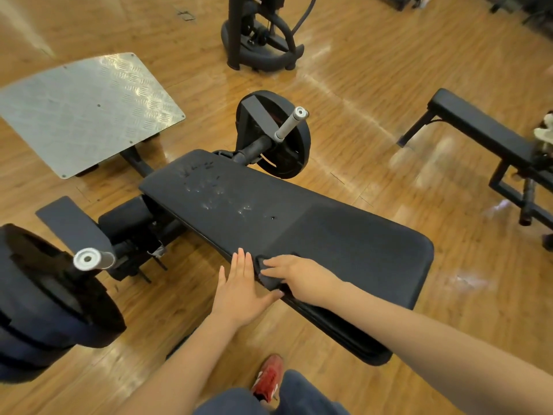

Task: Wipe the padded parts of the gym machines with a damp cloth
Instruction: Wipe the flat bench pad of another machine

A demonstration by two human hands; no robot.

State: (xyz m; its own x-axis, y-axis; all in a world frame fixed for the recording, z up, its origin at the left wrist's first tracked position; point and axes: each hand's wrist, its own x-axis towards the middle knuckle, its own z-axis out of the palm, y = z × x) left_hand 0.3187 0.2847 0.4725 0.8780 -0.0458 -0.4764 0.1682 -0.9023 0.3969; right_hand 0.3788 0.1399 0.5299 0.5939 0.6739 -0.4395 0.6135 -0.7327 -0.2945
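Note:
The machine's long black pad runs from upper left to lower right, with scuffed, torn spots near its far end. A dark cloth lies on the pad's near edge. My right hand lies flat on the cloth and presses it down, fingers pointing left. Just left of it, my left hand is spread flat against the pad's edge, fingers straight; its thumb reaches under the cloth's near corner. Most of the cloth is hidden beneath my right hand.
Weight plates on metal sleeves sit at the far side and the near left. A chequered metal footplate stands at the upper left. Another black bench is to the right, and a machine base is behind. My red shoe stands on the wooden floor.

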